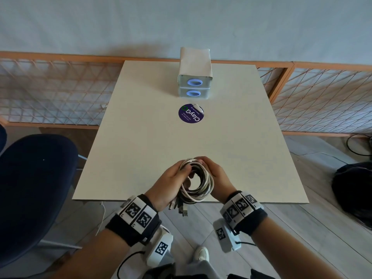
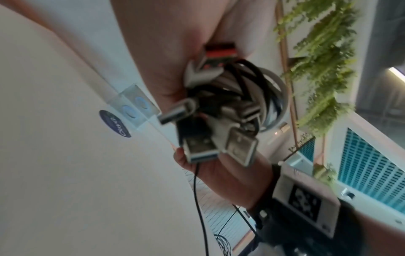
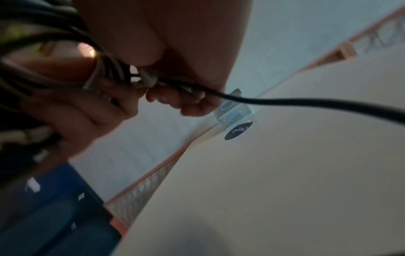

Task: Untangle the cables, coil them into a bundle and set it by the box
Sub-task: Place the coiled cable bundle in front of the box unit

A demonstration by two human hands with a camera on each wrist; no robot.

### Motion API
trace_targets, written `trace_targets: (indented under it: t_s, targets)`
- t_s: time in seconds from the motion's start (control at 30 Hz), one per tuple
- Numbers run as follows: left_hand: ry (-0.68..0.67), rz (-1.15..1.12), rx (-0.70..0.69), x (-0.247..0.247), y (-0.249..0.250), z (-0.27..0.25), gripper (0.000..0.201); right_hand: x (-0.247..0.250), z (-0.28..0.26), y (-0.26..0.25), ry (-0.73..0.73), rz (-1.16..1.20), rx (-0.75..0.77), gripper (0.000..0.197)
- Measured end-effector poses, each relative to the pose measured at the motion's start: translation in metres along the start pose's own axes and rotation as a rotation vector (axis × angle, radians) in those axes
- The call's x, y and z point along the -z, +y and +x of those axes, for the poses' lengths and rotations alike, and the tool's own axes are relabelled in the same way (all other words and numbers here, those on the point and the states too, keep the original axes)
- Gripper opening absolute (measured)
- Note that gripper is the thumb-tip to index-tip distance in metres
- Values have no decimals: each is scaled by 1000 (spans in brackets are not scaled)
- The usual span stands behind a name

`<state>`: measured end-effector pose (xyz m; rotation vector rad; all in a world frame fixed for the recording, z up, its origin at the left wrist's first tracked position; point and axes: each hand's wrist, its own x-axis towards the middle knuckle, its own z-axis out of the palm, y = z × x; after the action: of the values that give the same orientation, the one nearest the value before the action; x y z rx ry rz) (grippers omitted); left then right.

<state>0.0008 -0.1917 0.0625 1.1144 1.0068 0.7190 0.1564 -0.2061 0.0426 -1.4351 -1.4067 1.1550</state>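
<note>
I held the coil of cables [image 1: 198,183] up between both hands, over the near edge of the tabletop [image 1: 181,141] and clear of its surface. My left hand [image 1: 168,183] was curled round the left side of the coil, its fingers [image 1: 186,168] closed over the white and black loops. My right hand [image 1: 218,178] was curled round the right side, fingertips meeting the left ones at the top of the loops. From the left wrist view, the USB plugs [image 2: 219,149] hung loose in a cluster below my left palm, and one had a red casing [image 2: 220,52]. In the right wrist view a single black cable [image 3: 306,104] ran out of the bundle to the right, past my fingers; where it ended I could not tell. The small two-drawer box [image 1: 194,81] stood at the far edge of the tabletop, well apart from the coil. A round purple sticker [image 1: 190,113] lay just in front of it.
</note>
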Motion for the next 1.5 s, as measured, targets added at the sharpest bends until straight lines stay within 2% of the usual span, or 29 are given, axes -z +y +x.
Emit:
trace_targets:
  t_s: [0.1,0.17,0.23,0.27,0.33,0.4,0.5,0.6,0.67,0.73,0.8,0.83,0.87,0.93,1.0,1.03,1.07,1.13,1.2,1.27,1.37,1.43,1.5]
  targets:
    - [151,101,-112,-5,3,4,23,-5,-3,-6,-4,199,-65,26]
    - [226,147,-178,-9,6,6,20,-5,-3,-14,-5,484,-185,28]
    - [282,221,-213,-13,7,8,22,-3,0,-22,-78,721,-282,55]
    - [303,252,-215,-14,6,9,30,-2,1,-25,-115,717,-294,65]
    - [299,261,-203,-16,4,8,51,-1,3,-30,-112,542,-270,66]
    - [259,269,-234,-15,-1,10,57,-1,6,-33,-32,384,-251,55]
    - [238,316,-294,-13,-4,15,42,1,9,-28,14,349,-288,54]
    - [266,255,-297,-12,-2,18,27,1,8,-23,-66,339,-266,58]
    - [394,201,-284,-9,0,22,20,-1,3,-15,-105,255,-230,48]
    - [579,149,-280,-1,2,27,18,-3,-9,-8,-137,121,-269,41]
    - [704,160,-284,11,6,31,18,-4,-25,-2,-188,-167,-228,35]
    - [734,208,-290,16,7,32,19,-5,-33,1,-219,-347,-153,32]
    - [736,274,-301,20,8,32,20,-6,-40,1,-242,-492,-49,30]
    - [647,441,-334,21,4,27,22,-8,-46,-8,-262,-634,171,25]
    - [487,627,-367,17,-5,20,21,-7,-41,-23,-237,-636,345,18]
    - [403,677,-366,14,-9,16,21,-6,-36,-30,-204,-589,383,15]
    - [330,674,-344,10,-12,12,19,-4,-32,-35,-158,-519,374,12]
    - [235,539,-272,0,-13,3,16,-3,-28,-44,-57,-333,230,9]
    - [229,363,-207,-9,-11,-1,6,-6,-27,-44,28,-208,111,17]
    - [255,197,-141,-14,-10,-1,10,-13,-28,-37,89,-259,145,22]
    - [283,-46,6,-19,-11,-3,13,-25,-31,-27,219,-561,298,24]
    - [299,-161,65,-20,-11,-4,18,-26,-32,-24,272,-498,209,46]
    - [291,-233,89,-19,-10,-3,20,-22,-32,-25,170,-209,-18,76]
